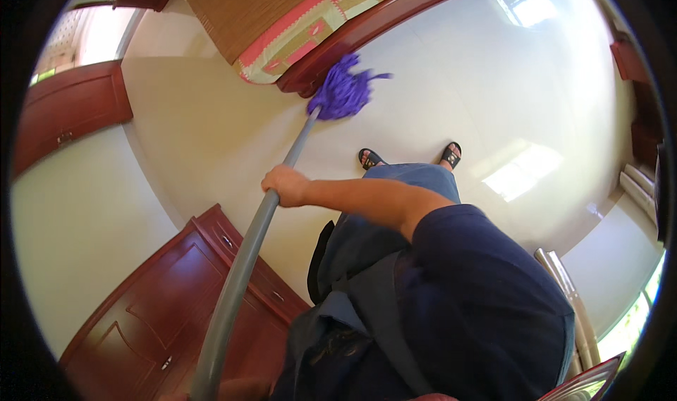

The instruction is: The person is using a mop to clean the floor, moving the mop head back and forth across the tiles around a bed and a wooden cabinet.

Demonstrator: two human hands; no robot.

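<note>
A mop with a long grey handle [248,249] slants from the lower left up to its purple strand head [343,91]. The mop head lies on the pale floor against the dark red foot of a bed. My right arm reaches across my body, and my right hand [286,185] is closed around the handle about midway along it. At the lower edge, my left hand [236,390] is at the handle's upper end. Most of it is cut off by the picture's rim, with skin showing on both sides of the handle.
The bed [282,20] has a brown mat and a pink patterned cover. Dark red cabinets [169,309] stand at the lower left, and a red wooden panel [74,112] is at the far left. My sandalled feet [370,158] are on the shiny floor. Curtains [571,309] hang at the right.
</note>
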